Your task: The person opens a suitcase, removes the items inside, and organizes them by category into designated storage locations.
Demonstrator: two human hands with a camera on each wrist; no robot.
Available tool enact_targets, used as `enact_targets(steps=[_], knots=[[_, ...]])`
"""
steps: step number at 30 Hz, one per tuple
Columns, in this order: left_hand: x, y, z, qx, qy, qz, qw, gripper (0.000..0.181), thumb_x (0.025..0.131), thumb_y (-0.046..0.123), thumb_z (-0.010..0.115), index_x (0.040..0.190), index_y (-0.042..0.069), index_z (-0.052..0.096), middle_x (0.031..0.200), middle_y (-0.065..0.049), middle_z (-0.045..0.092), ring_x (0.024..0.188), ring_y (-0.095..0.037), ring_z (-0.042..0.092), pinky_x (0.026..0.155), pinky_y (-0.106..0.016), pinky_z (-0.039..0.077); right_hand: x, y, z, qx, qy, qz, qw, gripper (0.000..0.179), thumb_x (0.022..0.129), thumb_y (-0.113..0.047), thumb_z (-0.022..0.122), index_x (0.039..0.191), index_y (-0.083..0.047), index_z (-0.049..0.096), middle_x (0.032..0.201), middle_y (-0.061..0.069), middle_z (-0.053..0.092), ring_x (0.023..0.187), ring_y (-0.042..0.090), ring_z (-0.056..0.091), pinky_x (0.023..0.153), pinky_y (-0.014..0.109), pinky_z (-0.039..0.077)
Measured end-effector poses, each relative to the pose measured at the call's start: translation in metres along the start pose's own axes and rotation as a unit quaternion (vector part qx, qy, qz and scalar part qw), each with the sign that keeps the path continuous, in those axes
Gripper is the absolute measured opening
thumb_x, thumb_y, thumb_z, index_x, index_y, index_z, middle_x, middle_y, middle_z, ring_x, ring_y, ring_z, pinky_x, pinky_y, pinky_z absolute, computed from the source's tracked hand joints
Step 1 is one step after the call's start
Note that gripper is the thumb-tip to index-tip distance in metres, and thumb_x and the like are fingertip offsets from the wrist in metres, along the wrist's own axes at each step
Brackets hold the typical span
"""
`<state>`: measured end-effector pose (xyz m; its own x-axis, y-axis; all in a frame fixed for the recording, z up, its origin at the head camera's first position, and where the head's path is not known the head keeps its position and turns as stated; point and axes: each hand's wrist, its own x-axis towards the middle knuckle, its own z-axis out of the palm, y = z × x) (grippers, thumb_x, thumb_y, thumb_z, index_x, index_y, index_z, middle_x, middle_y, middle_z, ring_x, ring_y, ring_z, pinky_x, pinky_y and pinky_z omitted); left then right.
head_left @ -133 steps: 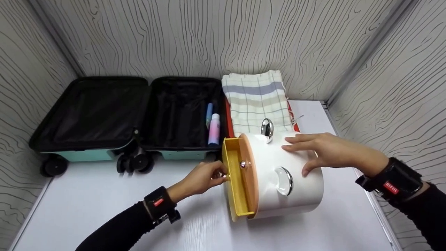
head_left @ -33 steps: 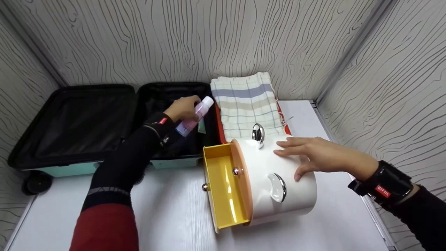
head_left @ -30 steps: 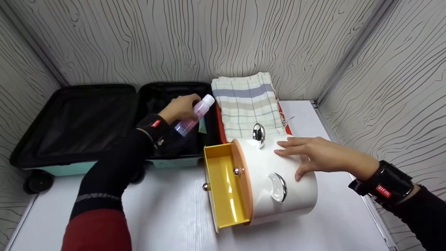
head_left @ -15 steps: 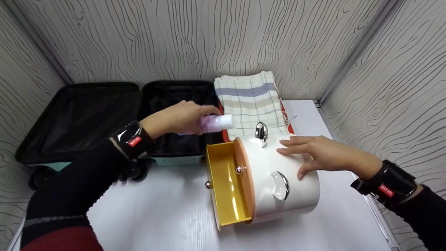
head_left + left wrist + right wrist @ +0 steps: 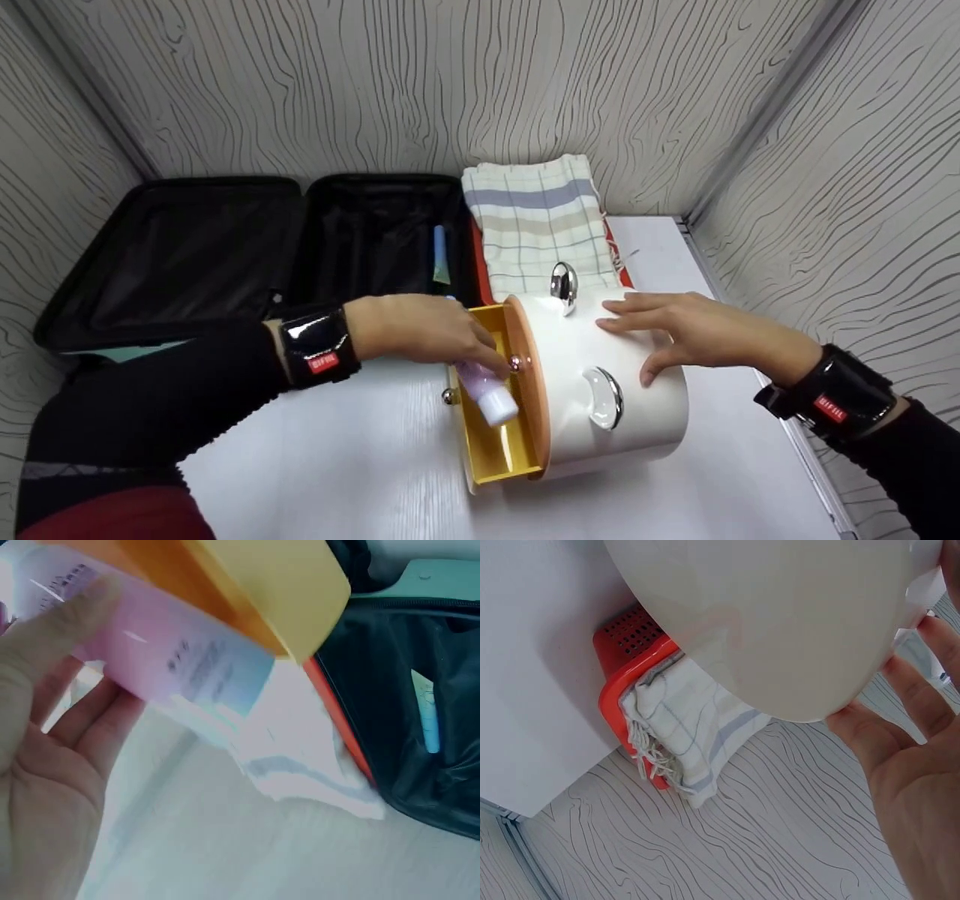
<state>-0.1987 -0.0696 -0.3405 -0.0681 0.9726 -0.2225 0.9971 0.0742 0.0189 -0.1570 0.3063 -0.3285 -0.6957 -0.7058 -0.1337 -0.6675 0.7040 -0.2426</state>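
My left hand (image 5: 427,330) grips a pink bottle with a white cap (image 5: 480,386), tilted cap-down over the pulled-out yellow drawer (image 5: 484,463). In the left wrist view, thumb and fingers curl round the pink bottle (image 5: 180,652), close to the drawer's yellow wall (image 5: 285,585). The drawer belongs to a white rounded storage box (image 5: 574,345) with an orange front and chrome-trimmed projections. On top of this box rests my right hand (image 5: 679,330), fingers spread. The right wrist view shows its fingertips at the edge of the white box (image 5: 780,630).
An open suitcase (image 5: 202,255) with black lining lies at the back left; a blue-green tube (image 5: 439,251) is inside it. Behind the box, a checked cloth (image 5: 532,225) with fringe sits in a red basket (image 5: 615,701). Patterned panels (image 5: 390,90) enclose the white table.
The drawer was pulled out further and released by my left hand. That hand then lifted the bottle from the suitcase and carried it rightward and nearer, over the drawer. My right hand stayed on the box.
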Motion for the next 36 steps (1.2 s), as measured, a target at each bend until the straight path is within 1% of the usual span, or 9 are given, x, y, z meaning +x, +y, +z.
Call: enact_targets(steps=[2, 5, 10, 13, 18, 21, 24, 29, 36], knots=[[0.008, 0.003, 0.005, 0.030, -0.018, 0.021, 0.9992, 0.050, 0.104, 0.005, 0.068, 0.147, 0.031, 0.066, 0.145, 0.001, 0.075, 0.122, -0.018, 0.077, 0.099, -0.033, 0.065, 0.000, 0.000, 0.000, 0.001, 0.001, 0.000, 1.0000, 0.079, 0.077, -0.050, 0.090, 0.147, -0.019, 0.070, 0.157, 0.012, 0.065, 0.142, 0.045, 0.063, 0.110, 0.067, 0.054], [0.019, 0.003, 0.012, 0.044, -0.037, 0.041, 0.9975, 0.044, 0.107, 0.008, 0.066, 0.145, 0.030, 0.067, 0.147, 0.004, 0.074, 0.123, -0.016, 0.077, 0.098, -0.031, 0.065, 0.000, -0.001, 0.000, 0.003, -0.001, 0.004, 1.0000, 0.079, 0.077, -0.049, 0.090, 0.147, -0.020, 0.070, 0.157, 0.012, 0.064, 0.143, 0.045, 0.062, 0.111, 0.067, 0.054], [0.033, 0.001, 0.024, 0.056, -0.069, 0.046, 0.9950, 0.039, 0.111, 0.015, 0.063, 0.148, 0.026, 0.066, 0.146, 0.005, 0.074, 0.115, -0.013, 0.077, 0.097, -0.028, 0.064, 0.000, -0.002, 0.000, 0.010, -0.005, 0.013, 0.9998, 0.078, 0.078, -0.049, 0.090, 0.147, -0.021, 0.070, 0.158, 0.011, 0.064, 0.144, 0.044, 0.062, 0.112, 0.067, 0.053], [0.039, 0.000, 0.032, 0.074, -0.074, 0.054, 0.9931, 0.039, 0.111, 0.017, 0.062, 0.149, 0.026, 0.064, 0.144, 0.005, 0.075, 0.113, -0.013, 0.077, 0.097, -0.026, 0.063, 0.000, -0.002, -0.001, 0.011, -0.007, 0.015, 0.9998, 0.078, 0.078, -0.049, 0.091, 0.147, -0.021, 0.070, 0.158, 0.011, 0.064, 0.144, 0.044, 0.061, 0.112, 0.067, 0.053], [0.049, -0.003, 0.047, 0.121, -0.068, 0.069, 0.9880, 0.034, 0.109, 0.016, 0.066, 0.140, 0.028, 0.066, 0.124, 0.004, 0.081, 0.098, -0.012, 0.077, 0.082, -0.024, 0.063, 0.000, -0.003, -0.002, 0.011, -0.003, 0.011, 0.9999, 0.078, 0.078, -0.049, 0.091, 0.147, -0.020, 0.070, 0.158, 0.011, 0.064, 0.144, 0.045, 0.061, 0.112, 0.067, 0.053], [0.056, -0.005, 0.055, 0.133, -0.078, 0.076, 0.9851, 0.030, 0.106, 0.014, 0.067, 0.133, 0.027, 0.067, 0.113, 0.004, 0.083, 0.089, -0.011, 0.076, 0.073, -0.024, 0.061, -0.001, -0.003, -0.001, 0.014, 0.000, 0.011, 0.9998, 0.078, 0.077, -0.049, 0.091, 0.147, -0.021, 0.070, 0.157, 0.011, 0.065, 0.143, 0.044, 0.062, 0.111, 0.067, 0.054], [0.063, -0.006, 0.061, 0.117, -0.098, 0.061, 0.9863, 0.022, 0.109, 0.018, 0.063, 0.129, 0.026, 0.069, 0.103, 0.003, 0.081, 0.081, -0.013, 0.070, 0.067, -0.024, 0.053, -0.001, -0.003, 0.000, 0.015, 0.002, 0.007, 0.9999, 0.078, 0.077, -0.048, 0.091, 0.147, -0.021, 0.070, 0.157, 0.011, 0.065, 0.143, 0.044, 0.062, 0.111, 0.067, 0.054], [0.071, -0.008, 0.063, 0.104, -0.127, 0.009, 0.9864, 0.019, 0.113, 0.029, 0.057, 0.125, 0.029, 0.072, 0.094, 0.002, 0.075, 0.074, -0.015, 0.056, 0.064, -0.027, 0.043, -0.001, -0.002, 0.000, 0.014, 0.002, 0.007, 0.9999, 0.078, 0.077, -0.048, 0.091, 0.147, -0.020, 0.070, 0.157, 0.011, 0.065, 0.143, 0.044, 0.062, 0.111, 0.067, 0.054], [0.070, -0.008, 0.060, 0.146, -0.115, 0.008, 0.9825, 0.023, 0.111, 0.029, 0.061, 0.129, 0.035, 0.075, 0.110, 0.006, 0.083, 0.087, -0.013, 0.073, 0.075, -0.028, 0.061, -0.001, -0.002, -0.001, 0.019, -0.006, 0.016, 0.9997, 0.078, 0.079, -0.051, 0.089, 0.149, -0.021, 0.069, 0.159, 0.011, 0.063, 0.146, 0.045, 0.060, 0.113, 0.069, 0.052]])
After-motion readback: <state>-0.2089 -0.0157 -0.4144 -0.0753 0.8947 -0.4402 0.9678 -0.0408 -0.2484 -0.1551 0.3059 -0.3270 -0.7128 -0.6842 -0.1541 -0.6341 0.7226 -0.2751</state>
